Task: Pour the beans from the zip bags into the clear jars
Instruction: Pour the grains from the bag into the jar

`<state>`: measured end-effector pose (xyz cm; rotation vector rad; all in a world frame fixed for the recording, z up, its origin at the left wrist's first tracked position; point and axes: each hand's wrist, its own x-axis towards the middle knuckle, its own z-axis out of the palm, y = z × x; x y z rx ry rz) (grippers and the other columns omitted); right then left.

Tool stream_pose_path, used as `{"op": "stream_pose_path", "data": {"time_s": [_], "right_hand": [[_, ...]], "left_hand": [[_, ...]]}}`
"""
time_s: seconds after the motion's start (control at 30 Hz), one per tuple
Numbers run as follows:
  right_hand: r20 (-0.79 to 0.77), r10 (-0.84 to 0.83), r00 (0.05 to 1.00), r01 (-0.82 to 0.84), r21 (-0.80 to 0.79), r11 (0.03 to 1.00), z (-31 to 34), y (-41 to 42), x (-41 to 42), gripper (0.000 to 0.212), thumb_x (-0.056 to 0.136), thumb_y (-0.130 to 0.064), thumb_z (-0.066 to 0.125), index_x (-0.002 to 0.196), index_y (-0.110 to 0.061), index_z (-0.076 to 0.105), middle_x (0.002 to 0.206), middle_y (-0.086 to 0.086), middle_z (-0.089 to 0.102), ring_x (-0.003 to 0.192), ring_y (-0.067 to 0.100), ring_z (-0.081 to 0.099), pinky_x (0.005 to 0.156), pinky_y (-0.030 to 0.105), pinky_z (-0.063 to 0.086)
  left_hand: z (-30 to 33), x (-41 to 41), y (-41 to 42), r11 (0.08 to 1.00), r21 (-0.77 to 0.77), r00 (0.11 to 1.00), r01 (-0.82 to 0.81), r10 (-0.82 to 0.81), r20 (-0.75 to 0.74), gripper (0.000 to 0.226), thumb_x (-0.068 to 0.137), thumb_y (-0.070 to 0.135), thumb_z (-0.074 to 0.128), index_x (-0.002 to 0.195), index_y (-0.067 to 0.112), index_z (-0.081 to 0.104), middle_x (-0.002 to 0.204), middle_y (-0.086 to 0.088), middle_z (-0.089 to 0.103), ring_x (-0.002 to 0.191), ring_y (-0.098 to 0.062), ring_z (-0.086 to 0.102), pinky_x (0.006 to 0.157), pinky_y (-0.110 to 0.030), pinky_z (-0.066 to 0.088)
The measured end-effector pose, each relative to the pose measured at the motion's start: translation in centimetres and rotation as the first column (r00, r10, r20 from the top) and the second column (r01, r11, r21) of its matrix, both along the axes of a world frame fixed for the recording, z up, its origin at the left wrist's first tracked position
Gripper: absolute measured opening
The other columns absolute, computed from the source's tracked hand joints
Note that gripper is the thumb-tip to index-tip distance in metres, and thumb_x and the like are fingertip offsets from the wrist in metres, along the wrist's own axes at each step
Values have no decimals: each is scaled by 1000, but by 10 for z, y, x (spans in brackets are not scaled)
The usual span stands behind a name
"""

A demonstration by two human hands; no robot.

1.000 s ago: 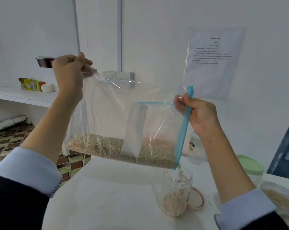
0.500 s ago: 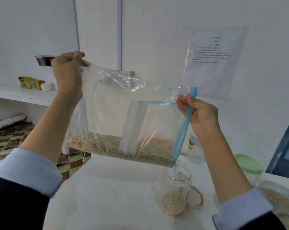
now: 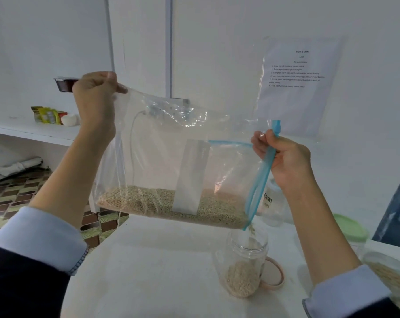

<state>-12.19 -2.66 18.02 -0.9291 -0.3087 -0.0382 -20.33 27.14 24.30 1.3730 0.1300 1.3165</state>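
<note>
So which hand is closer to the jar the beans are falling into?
The right hand. It pinches the bag's blue zip edge above the jar. The left hand grips the bag's far corner, up high and off to the left.

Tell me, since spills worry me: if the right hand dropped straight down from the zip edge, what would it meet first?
Probably the clear jar or the bottle behind it; depth is unclear. The right hand hangs roughly above both.

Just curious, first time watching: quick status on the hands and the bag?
Left hand and right hand each grip the zip bag. Beans trickle from its low corner into the clear jar. Nothing blocking.
</note>
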Motion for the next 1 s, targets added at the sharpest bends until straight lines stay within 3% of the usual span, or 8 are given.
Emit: {"op": "stream_pose_path", "data": {"time_s": [0.2, 0.37, 0.67, 0.83, 1.0], "right_hand": [[1, 5, 1000, -5, 2, 1000, 1, -1, -2, 9, 87, -4, 63, 81, 3, 65, 76, 10, 73, 72, 20, 71, 79, 31, 59], [-2, 3, 1000, -3, -6, 1000, -1, -1, -4, 10, 87, -4, 62, 81, 3, 65, 75, 10, 73, 71, 19, 71, 79, 30, 59], [40, 37, 999, -35, -54, 998, 1, 2, -8, 11, 84, -4, 65, 82, 6, 66, 79, 12, 72, 75, 23, 71, 80, 31, 58], [39, 39, 998, -36, -72, 997, 1, 4, -11, 12, 82, -5, 66, 83, 8, 66, 82, 15, 71, 75, 24, 71, 79, 32, 59], [49, 12, 999, -9, -79, 997, 6, 4, -12, 10, 83, -3, 66, 83, 7, 66, 81, 14, 71, 75, 24, 70, 79, 31, 59]], "left_hand": [[3, -3, -5, 1000, -11, 1000, -15, 15, -23, 53, 93, 17, 57, 45, 37, 67, 106, -13, 67, 105, -19, 63, 99, -34, 47], [4, -4, -9, 999, -44, 1000, -2, 1, -26, 34, 93, 15, 57, 61, 24, 63, 76, 2, 65, 97, -12, 62, 100, -33, 46], [3, -5, -2, 1000, -30, 999, -3, 2, -33, 36, 90, 18, 59, 56, 26, 65, 93, -9, 67, 105, -23, 63, 99, -35, 47], [6, -7, -7, 999, -32, 999, 4, -5, -31, 34, 91, 16, 58, 58, 24, 63, 79, -2, 64, 95, -16, 61, 97, -33, 47], [9, -10, -9, 1000, 20, 999, -3, 4, -36, 52, 91, 18, 59, 43, 36, 65, 99, -12, 63, 94, -12, 59, 97, -33, 47]]}}
